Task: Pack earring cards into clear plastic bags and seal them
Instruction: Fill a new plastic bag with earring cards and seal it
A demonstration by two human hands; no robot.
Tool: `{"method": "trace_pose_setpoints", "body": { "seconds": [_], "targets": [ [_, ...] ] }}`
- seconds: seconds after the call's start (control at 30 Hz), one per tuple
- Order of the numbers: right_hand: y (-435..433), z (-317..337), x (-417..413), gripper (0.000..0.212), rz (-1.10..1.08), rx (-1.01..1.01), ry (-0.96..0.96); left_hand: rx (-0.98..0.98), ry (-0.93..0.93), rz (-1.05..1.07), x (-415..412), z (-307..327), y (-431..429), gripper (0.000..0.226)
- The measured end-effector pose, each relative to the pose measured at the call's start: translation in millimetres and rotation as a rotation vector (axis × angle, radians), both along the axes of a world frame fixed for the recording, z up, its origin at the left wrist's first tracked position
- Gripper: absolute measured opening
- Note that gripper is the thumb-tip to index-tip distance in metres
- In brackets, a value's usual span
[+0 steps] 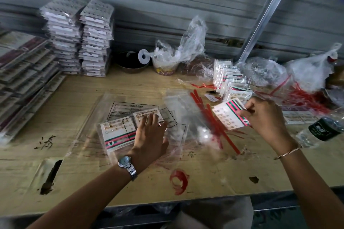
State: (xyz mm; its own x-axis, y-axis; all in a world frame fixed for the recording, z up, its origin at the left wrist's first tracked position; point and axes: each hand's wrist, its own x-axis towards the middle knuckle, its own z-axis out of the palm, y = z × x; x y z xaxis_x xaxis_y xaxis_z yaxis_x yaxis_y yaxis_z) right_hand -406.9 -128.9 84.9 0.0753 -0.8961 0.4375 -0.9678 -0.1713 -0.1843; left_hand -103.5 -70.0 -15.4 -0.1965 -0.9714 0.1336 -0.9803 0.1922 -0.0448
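**Currently: card in hand, bag flattened, insertion pending**

I note the left hand [150, 132] pressed flat, fingers spread, on a clear plastic bag [130, 117] near the middle of the table [93, 182]; two earring cards [117, 132] lie under the film. The right hand [264, 117] pinches a striped earring card [229, 115], lifted towards the table's right side, beside loose red strips [214, 115]. A row of unpacked cards [230, 82] stands towards the far right edge. I judge insertion comes next: keep the bag pinned, open its mouth, slide the card in squarely, studs up, then seal.
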Motion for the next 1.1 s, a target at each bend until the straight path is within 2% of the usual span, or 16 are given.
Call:
{"method": "trace_pose_setpoints", "body": {
  "seconds": [0.1,0.2,0.27,0.33,0.4,0.47,0.53,0.63,0.77,0.9,1.0,1.1],
  "targets": [
    [14.5,8.3,19.5,0.023,0.177,0.033,-0.395,0.006,0.1,-0.026,-4.9,-6.9,0.8,0.056],
    [28.3,11.9,38.8,0.027,0.224,0.353,-0.789,-0.026,0.207,-0.136,-8.9,-6.5,0.7,0.05],
    [38.0,8.3,50.3,0.033,0.222,0.571,-0.984,-0.055,0.311,-0.222,-8.3,-3.8,-1.8,0.034],
    [46.6,3.0,58.4,0.033,0.226,0.724,-1.036,-0.008,0.432,-0.263,-3.7,-2.1,-2.8,0.026],
    [54.2,-2.1,62.1,0.034,0.223,0.866,-0.984,0.087,0.533,-0.275,0.0,-3.0,-1.0,0.041],
    [59.7,-9.3,63.6,0.034,0.17,1.015,-0.944,0.128,0.712,-0.203,-0.3,-3.3,-0.8,0.041],
    [63.1,-19.6,65.6,0.033,0.121,1.081,-0.933,0.164,0.817,-0.067,-1.8,-0.1,-6.2,0.038],
    [64.1,-38.0,69.6,0.042,0.02,1.016,-1.037,0.271,0.919,0.019,-0.7,4.1,-13.4,0.038],
    [63.2,-54.6,78.0,0.031,-0.093,0.857,-1.29,0.249,0.905,-0.088,1.4,5.0,-14.0,0.032],
    [70.8,-70.5,92.3,0.014,-0.189,0.576,-1.52,0.151,0.943,-0.102,-0.3,0.7,-11.3,0.036],
    [82.6,-79.7,109.4,0.014,-0.254,0.408,-1.679,0.172,0.786,-0.13,0.6,-7.0,-8.0,0.044],
    [89.3,-86.1,129.9,0.016,-0.341,0.251,-1.764,0.07,0.776,-0.236,1.9,-9.3,-8.3,0.041]
  ]
}}
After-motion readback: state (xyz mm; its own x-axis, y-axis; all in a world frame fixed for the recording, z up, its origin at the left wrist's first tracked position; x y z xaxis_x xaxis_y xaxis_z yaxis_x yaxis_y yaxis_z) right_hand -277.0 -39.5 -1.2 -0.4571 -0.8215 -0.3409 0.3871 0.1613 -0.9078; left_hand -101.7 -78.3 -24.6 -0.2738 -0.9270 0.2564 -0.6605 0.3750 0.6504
